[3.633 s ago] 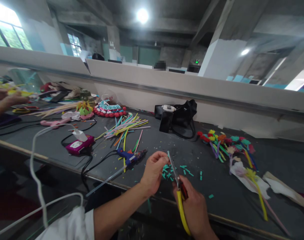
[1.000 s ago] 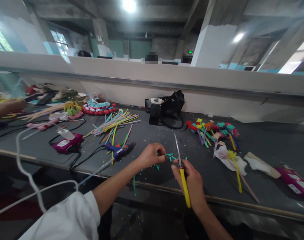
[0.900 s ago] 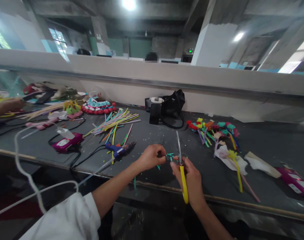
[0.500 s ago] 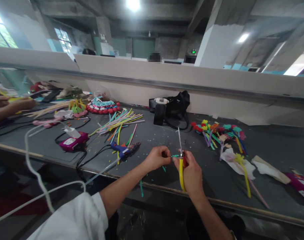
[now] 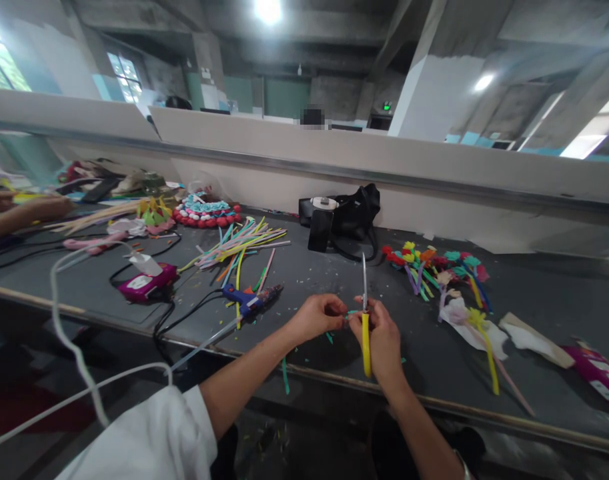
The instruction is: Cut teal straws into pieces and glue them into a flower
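Observation:
My right hand (image 5: 381,340) is closed around yellow-handled scissors (image 5: 365,313), blades pointing up and away. My left hand (image 5: 318,317) pinches a small teal strip piece (image 5: 353,311) held against the scissors. Both hands hover just above the dark worktable (image 5: 334,267) near its front edge. Small teal cut bits (image 5: 329,338) lie on the table under the hands, and a longer teal piece (image 5: 285,375) hangs at the edge.
A blue glue gun (image 5: 249,299) lies left of my hands, a magenta one (image 5: 147,283) farther left. Colourful strips (image 5: 244,243) are piled behind. A black bag (image 5: 347,217) stands at the partition. Finished flowers (image 5: 441,270) lie to the right. Another person's hands (image 5: 19,208) work at far left.
The scissors have swung from tilted left to nearly upright and my two hands have come closer together. The view has shifted slightly.

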### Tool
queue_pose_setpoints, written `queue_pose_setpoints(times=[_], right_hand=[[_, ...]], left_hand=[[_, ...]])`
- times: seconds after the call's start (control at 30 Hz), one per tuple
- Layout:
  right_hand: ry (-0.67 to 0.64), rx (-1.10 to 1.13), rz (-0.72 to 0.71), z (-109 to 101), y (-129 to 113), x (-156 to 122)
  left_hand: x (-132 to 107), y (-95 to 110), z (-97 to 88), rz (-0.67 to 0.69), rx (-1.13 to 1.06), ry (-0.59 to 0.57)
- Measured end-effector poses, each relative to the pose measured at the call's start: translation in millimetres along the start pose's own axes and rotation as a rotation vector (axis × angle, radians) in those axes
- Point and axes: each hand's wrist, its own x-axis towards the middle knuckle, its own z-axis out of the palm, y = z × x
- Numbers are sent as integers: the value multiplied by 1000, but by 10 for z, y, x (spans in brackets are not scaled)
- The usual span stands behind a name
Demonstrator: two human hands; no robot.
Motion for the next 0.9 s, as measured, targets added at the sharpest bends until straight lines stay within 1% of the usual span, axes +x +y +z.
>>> queue_pose_setpoints(times=[0.13,0.2,0.33,0.47,0.57,0.67,0.73,0.8,0.9], right_hand=[[26,0,9,-7,-12,6],[34,-6,9,-12,-5,5],[52,-63,3,-26,23,6],[77,-170,8,-41,26,-2],[50,-268,-1,-46,-3,-52],[8,-351,-80,-50,-49,-150],[-20,-366,-139,-52,-74,-226],[-59,-367,-170,-52,-85,-294],[-94,-354,-196,-48,-72,-363]], left_hand=[[-7,-4,-8,-73,-36,-41],[-11,6,-3,-93,-56,-32],[-15,43,6,-110,-120,44],[-22,126,-18,-91,-256,137],[-39,200,-55,-64,-381,187],[-72,264,-97,-55,-583,218],[-103,301,-126,-31,-686,224],[-138,334,-154,4,-700,222],[-182,370,-181,31,-655,227]])
